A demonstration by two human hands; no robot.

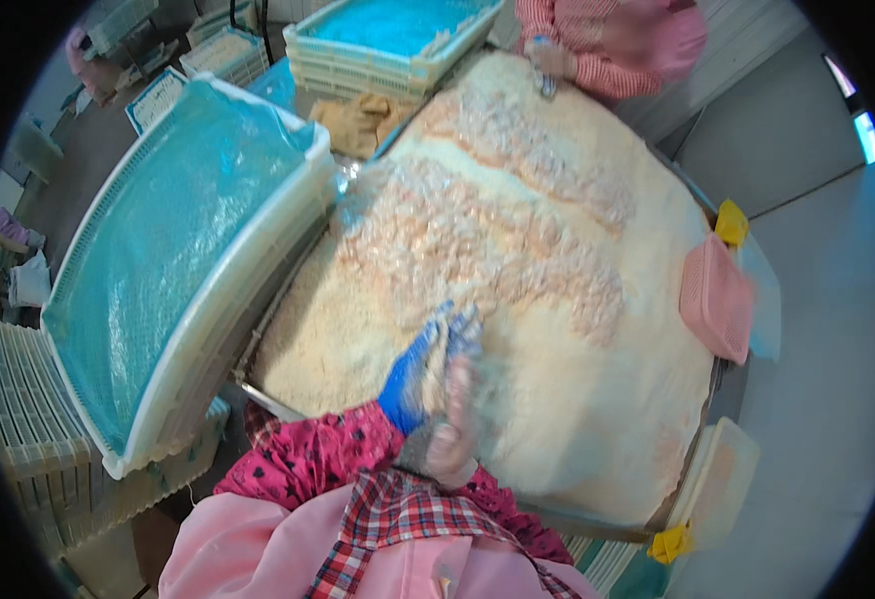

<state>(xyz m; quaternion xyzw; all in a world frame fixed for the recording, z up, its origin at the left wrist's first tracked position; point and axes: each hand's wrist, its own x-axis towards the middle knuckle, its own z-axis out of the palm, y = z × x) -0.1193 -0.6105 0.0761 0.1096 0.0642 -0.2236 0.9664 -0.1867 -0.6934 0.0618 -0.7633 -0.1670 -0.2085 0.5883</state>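
Note:
A big table bin (278, 404) is heaped with pale breadcrumbs (577, 399), and bands of pinkish coated pieces (457, 235) run across the heap. My left hand (413, 374), in a blue glove, lies on the crumbs at the near edge, curled around a crumb-covered lump. My right hand (454, 424), in a crumb-dusted pinkish glove, presses against it from the right. It is blurred, so its grip is unclear. My sleeves are pink-flowered over a checked apron.
A white tray with blue liner (158, 250) leans tilted at the bin's left edge. More stacked trays (388, 40) stand at the far side. Another person's hand (549, 62) works the far edge. A pink basket (717, 299) and a white tub (722, 479) sit at the right.

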